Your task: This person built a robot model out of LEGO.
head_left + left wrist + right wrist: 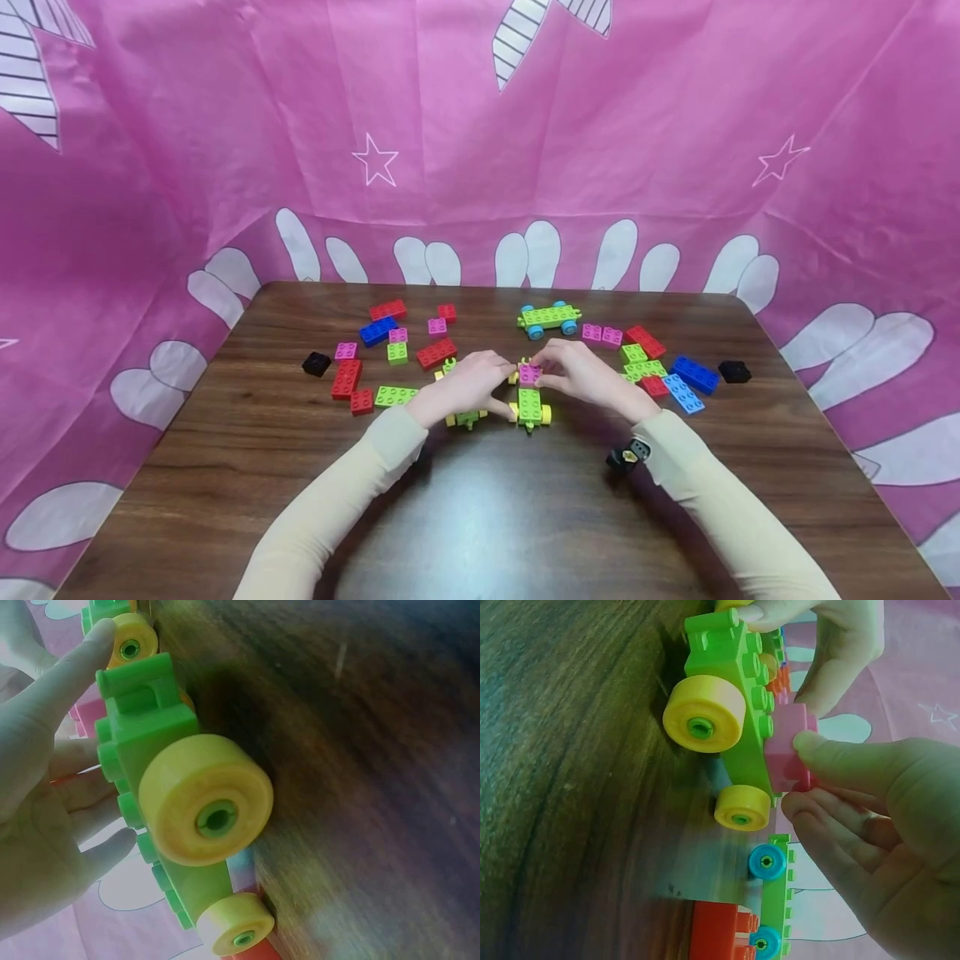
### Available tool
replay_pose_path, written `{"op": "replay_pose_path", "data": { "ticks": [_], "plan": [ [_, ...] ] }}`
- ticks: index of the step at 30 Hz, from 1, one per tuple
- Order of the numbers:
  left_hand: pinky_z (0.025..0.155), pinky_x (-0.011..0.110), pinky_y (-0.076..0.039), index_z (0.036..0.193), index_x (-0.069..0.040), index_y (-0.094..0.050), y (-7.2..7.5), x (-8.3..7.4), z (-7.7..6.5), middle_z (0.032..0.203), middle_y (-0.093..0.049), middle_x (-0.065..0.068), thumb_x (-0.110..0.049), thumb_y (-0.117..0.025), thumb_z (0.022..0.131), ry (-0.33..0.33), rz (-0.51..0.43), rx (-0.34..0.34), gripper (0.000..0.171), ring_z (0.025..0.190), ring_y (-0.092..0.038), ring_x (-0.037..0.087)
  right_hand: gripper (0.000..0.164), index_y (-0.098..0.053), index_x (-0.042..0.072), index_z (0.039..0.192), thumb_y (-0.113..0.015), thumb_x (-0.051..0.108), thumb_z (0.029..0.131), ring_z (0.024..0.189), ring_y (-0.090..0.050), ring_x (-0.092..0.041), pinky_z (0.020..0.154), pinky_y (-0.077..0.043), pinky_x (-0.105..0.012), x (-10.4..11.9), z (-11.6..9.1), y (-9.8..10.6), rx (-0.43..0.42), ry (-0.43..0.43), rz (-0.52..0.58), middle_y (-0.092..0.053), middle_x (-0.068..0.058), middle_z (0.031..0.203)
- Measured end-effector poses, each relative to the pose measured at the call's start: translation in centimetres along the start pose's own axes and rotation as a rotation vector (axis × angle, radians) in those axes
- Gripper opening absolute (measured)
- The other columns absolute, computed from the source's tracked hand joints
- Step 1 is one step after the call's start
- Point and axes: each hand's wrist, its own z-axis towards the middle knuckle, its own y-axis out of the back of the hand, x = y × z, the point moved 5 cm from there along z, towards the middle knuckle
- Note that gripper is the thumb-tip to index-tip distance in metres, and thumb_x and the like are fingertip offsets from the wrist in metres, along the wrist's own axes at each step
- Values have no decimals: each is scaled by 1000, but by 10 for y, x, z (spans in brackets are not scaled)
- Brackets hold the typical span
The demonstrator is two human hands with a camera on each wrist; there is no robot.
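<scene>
A pink brick (529, 374) sits over the far end of a green toy car base (529, 406) with yellow wheels. My right hand (583, 372) pinches this brick between thumb and fingers, plain in the right wrist view. From the other side my left hand (474, 377) holds the same car base, its thumb (75, 671) against a near wheel and its fingers by the far end. Beneath the left palm stands a second green car base (161, 735), also with yellow wheels, partly hidden in the head view.
Beyond the hands stands a green car base with blue wheels (550, 317). Loose red, pink, green and blue bricks lie on both sides, including a red brick (347, 379) and a blue brick (694, 376). Black pieces (317, 364) mark the outer left and right.
</scene>
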Motion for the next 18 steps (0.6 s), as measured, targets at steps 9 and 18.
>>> {"op": "replay_pose_path", "data": {
  "ticks": [9, 18],
  "plan": [
    [108, 41, -46, 134, -3, -61, 2, 2, 2, 130, -67, 10, -54, -77, 79, 15, -11, 22, 77, 119, -59, 23, 30, -73, 8, 112, -79, 18, 84, 91, -67, -15, 82, -60, -31, 1, 1, 1, -6, 18, 24, -73, -4, 99],
    [111, 42, -44, 135, -2, -59, -1, 1, 2, 132, -66, 11, -55, -76, 80, 23, -7, 27, 78, 124, -58, 23, 28, -73, 7, 112, -78, 17, 86, 91, -66, -15, 82, -60, -32, 4, -1, 2, -3, 12, 4, -72, -4, 99]
  ]
}}
